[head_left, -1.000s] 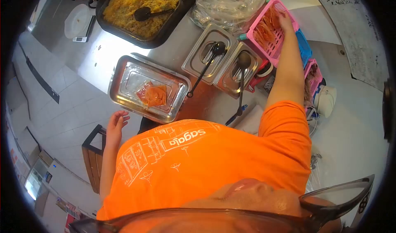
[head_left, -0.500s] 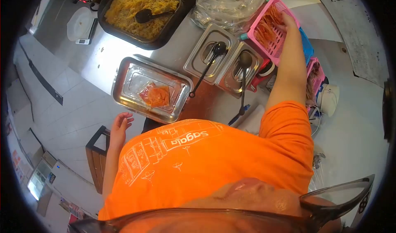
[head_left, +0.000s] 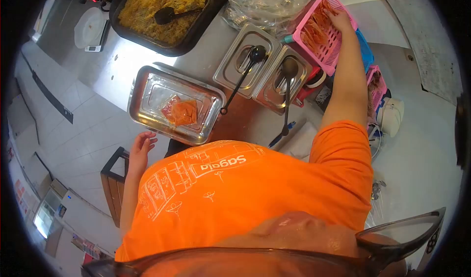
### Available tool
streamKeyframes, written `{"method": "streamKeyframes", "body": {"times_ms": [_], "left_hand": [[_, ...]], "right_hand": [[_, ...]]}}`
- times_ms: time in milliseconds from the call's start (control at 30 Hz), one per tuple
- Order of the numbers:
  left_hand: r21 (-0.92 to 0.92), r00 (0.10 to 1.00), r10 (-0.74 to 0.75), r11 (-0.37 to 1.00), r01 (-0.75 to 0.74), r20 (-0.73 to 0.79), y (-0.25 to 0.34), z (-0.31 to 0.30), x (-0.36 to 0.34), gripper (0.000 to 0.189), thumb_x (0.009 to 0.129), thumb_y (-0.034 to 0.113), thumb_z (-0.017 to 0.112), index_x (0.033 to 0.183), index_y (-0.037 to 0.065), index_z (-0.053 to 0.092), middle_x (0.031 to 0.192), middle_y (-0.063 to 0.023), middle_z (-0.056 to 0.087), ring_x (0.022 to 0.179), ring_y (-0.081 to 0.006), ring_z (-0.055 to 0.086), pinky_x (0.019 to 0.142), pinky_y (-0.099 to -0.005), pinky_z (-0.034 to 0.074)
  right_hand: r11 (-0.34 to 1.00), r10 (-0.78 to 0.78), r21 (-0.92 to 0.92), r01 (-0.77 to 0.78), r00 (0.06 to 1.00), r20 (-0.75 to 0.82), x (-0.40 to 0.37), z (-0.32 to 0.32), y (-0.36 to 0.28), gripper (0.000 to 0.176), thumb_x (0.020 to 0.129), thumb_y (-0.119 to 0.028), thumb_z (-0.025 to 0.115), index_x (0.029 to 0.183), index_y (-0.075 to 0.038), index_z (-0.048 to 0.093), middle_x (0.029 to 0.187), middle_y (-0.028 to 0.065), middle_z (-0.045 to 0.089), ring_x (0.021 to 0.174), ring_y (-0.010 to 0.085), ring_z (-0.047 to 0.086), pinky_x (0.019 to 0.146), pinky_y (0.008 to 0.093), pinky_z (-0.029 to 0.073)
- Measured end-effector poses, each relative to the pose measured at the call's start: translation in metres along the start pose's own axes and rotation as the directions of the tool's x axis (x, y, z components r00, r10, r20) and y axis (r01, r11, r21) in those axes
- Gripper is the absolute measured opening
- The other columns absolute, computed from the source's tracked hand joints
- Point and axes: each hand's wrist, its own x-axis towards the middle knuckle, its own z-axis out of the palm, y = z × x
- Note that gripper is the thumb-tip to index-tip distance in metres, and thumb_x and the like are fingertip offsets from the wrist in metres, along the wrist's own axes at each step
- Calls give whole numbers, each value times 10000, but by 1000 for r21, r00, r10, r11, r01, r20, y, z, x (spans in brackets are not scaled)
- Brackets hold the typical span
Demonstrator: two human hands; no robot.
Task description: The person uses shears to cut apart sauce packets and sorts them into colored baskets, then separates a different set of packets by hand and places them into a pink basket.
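Observation:
My right hand (head_left: 338, 19) reaches far out into a pink basket (head_left: 338, 61) filled with orange sachets (head_left: 316, 31); its fingers rest among them, and I cannot see whether they grip one. My left hand (head_left: 140, 147) hangs open and empty just below the near corner of a steel tray (head_left: 142, 88). Inside that tray lies a clear plastic container holding an orange sauce packet (head_left: 180, 111).
Two small steel pans with black ladles (head_left: 250, 61) (head_left: 287, 76) stand between tray and basket. A large black pan of yellow food with a spoon (head_left: 162, 12) sits at the back, beside a clear plastic bag (head_left: 267, 2). A scale (head_left: 91, 29) stands far left.
My right hand has shifted slightly inside the pink basket. My left hand stays open near the tray's corner. The view has moved a little.

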Motion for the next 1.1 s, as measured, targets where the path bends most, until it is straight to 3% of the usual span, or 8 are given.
{"method": "streamKeyframes", "body": {"times_ms": [100,200,300,400,700,800,900,1100], "left_hand": [[8,1000,-9,1000,9,-16,1,-1,-2,240,1017,135,441,1235,52,498,1204,-90,591,1096,-202,588,929,-324,456],[15,1000,-18,1000,19,-25,-1,-1,-3,241,1017,131,441,1237,53,496,1206,-91,591,1098,-205,589,931,-323,455],[20,1000,-25,999,25,-14,-5,1,-1,235,1015,129,443,1231,53,497,1205,-90,592,1099,-206,591,932,-322,453],[30,999,-32,999,32,-10,1,5,-1,228,1014,127,444,1221,51,500,1200,-89,595,1097,-206,592,931,-323,452],[39,999,-42,998,43,-34,-1,2,1,227,1011,142,455,1212,54,513,1194,-81,598,1094,-204,594,925,-319,450],[19,998,-45,999,46,-34,-5,-1,-1,227,1008,142,459,1210,55,516,1197,-81,598,1095,-203,594,924,-319,450],[23,999,-46,999,46,-21,-5,-2,0,226,1007,142,461,1208,54,519,1201,-81,599,1095,-203,593,925,-319,450],[68,999,20,997,-18,-26,0,-1,8,226,1008,142,463,1198,39,529,1178,-83,609,1080,-195,595,915,-319,458]], "right_hand": [[942,-253,-274,195,948,-195,21,23,23,687,837,-453,675,1367,-56,492,1249,221,591,1177,354,556,991,401,443],[965,-249,-90,246,968,-20,-23,2,-26,841,797,-374,711,1470,-70,309,1412,241,438,1257,362,486,1049,432,398],[938,-334,-141,317,935,-117,-13,11,-15,904,786,-338,720,1481,-29,231,1394,249,451,1247,384,487,1041,446,410],[927,-127,-366,79,986,-108,-19,15,-41,934,752,-252,744,1489,-27,216,1350,264,491,1244,386,489,1038,422,409],[973,-213,-119,198,968,-132,10,10,-7,565,821,-251,626,1333,-53,490,1172,244,619,1104,336,604,949,428,473],[994,28,99,-45,985,170,-8,-28,-28,459,857,-196,562,1304,-97,525,1109,156,650,1013,269,635,898,388,506],[973,54,200,-116,956,289,-11,-31,-28,482,865,-182,550,1334,-82,505,1100,112,643,995,205,625,886,361,511],[954,-261,192,229,952,162,-24,-1,-20,585,877,-151,547,1430,-53,382,1281,143,563,1176,252,544,1019,359,424]]}}
